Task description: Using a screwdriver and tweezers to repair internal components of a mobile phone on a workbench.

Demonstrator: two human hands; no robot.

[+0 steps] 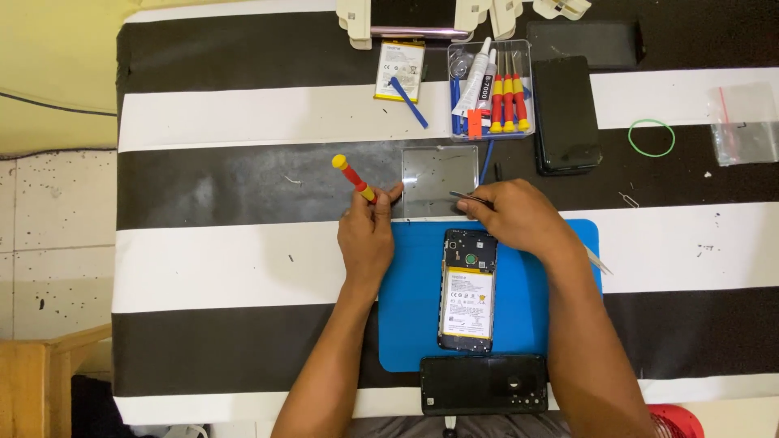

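Note:
My left hand (367, 229) holds a red and yellow screwdriver (353, 177) that points up and to the left, at the left edge of the blue mat (414, 308). My right hand (515, 215) grips metal tweezers (469, 195), whose tips reach over a clear plastic lid (439, 180). An opened phone (469, 289) with its white and yellow battery showing lies on the mat just below my right hand. A black back cover (484, 384) lies at the mat's near edge.
On the black and white striped table stand a clear box (490, 91) of screwdrivers and a glue tube, a spare battery (399, 70), a blue pry tool (408, 102), two dark phones (565, 113), a green rubber band (651, 138) and a small plastic bag (742, 122).

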